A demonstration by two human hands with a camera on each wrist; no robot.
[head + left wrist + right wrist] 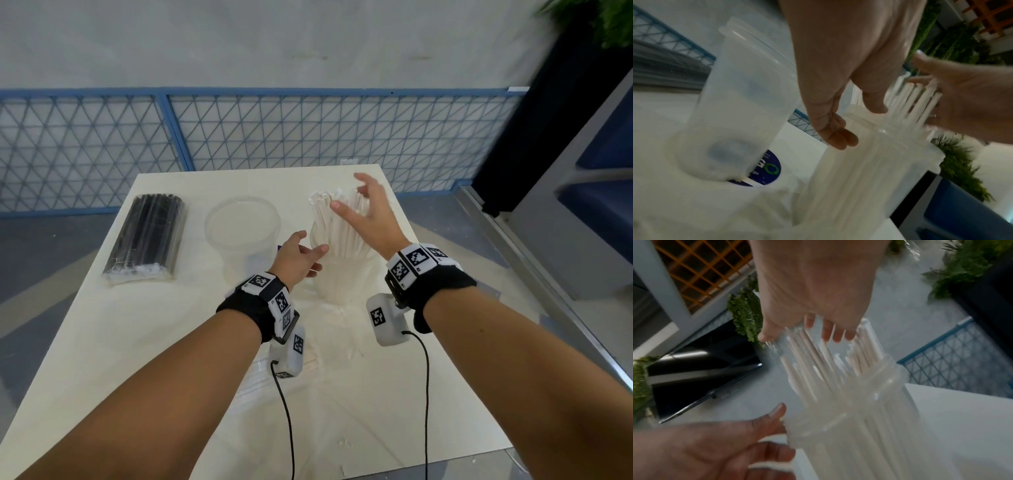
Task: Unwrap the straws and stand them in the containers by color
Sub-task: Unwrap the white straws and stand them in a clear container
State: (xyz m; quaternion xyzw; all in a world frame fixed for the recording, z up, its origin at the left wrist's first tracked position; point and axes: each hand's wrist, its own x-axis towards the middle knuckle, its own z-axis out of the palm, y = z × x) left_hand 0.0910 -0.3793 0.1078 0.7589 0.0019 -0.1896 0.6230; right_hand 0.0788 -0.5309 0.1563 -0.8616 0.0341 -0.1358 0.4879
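White straws [337, 219] stand bunched in a clear container [342, 274] at the table's middle right. My right hand [352, 195] hovers open over their tops, fingers spread and loosely bent around the bunch [818, 369]. At the container's left rim [818, 426] is my left hand [313, 253], open with straight fingers [838, 136]; I cannot tell whether it touches. A second clear container [243, 233] stands empty to the left. A wrapped pack of black straws [145, 236] lies flat at the far left.
Crumpled clear wrapping [342, 318] lies on the pale table [137, 342] in front of the straw container. A blue round label [766, 170] shows under the empty container. A blue mesh fence [308, 137] runs behind the table, with a dark planter [548, 120] at the right.
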